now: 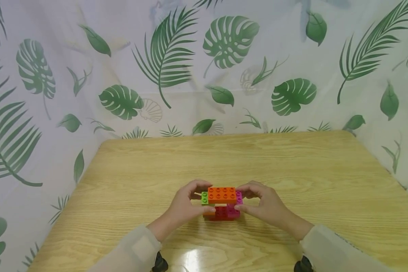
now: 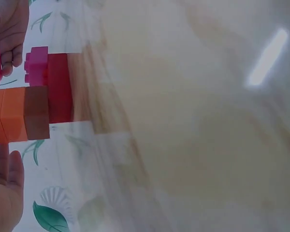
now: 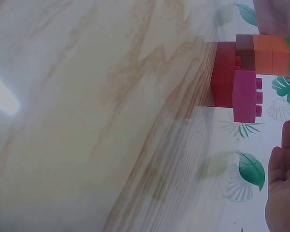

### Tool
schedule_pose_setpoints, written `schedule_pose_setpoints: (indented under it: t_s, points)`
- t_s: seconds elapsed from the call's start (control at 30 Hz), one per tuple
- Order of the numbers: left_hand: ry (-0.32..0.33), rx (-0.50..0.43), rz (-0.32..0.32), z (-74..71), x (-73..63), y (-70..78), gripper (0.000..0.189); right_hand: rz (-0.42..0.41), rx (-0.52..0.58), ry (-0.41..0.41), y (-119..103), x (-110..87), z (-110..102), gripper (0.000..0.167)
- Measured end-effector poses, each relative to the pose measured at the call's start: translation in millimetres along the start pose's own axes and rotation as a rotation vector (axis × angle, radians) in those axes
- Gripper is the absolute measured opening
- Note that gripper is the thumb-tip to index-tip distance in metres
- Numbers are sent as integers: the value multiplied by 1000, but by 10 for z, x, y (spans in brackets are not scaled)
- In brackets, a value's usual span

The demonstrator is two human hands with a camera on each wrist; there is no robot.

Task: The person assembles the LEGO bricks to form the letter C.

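A small structure of toy building bricks stands on the table between my two hands. At its bottom lies a red brick [image 1: 221, 213]; a brown brick [image 2: 37, 113] and orange bricks [image 3: 271, 54] rise from one end, topped by a green brick [image 1: 205, 197]. My left hand [image 1: 187, 202] grips this column, thumb in front. A lower pink brick [image 3: 244, 96] sits on the red brick's other end. My right hand [image 1: 266, 204] pinches an upper pink brick [image 1: 239, 197], apart from the lower one. A long orange brick [image 1: 221, 195] spans the top, from green to pink.
The wood-grain table [image 1: 139, 162] stretches out around the hands. Behind it and at its sides hangs a white cloth [image 1: 190, 113] printed with green leaves. Dark wrist straps [image 1: 160, 262] show below the sleeves.
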State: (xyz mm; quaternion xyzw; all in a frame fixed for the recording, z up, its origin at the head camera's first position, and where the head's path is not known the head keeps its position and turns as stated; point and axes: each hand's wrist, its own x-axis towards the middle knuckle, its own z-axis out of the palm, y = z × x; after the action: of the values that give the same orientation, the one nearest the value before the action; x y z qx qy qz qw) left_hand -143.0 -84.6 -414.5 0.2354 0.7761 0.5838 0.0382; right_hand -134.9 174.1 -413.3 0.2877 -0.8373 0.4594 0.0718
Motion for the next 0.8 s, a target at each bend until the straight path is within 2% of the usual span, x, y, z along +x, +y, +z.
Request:
schedule_pose_setpoints:
  t_s: [0.27,0.43,0.5,0.67,0.8]
  points:
    - [-45,25,-174,-81,-166,-129,51,-6,-5,-1,-16,-5,3,36]
    - [-75,25,-218,-74,-200,-174,40,34,10,-12,-23,-3,1,36]
    - [-88,22,-219,-74,-205,-176,35,72,20,-18,-26,-3,0,35]
    - [-112,5,-237,-71,-200,-181,32,231,84,1,-7,-1,19,34]
    - [-72,-7,-281,-34,-179,-180,39,298,121,78,62,24,96,34]
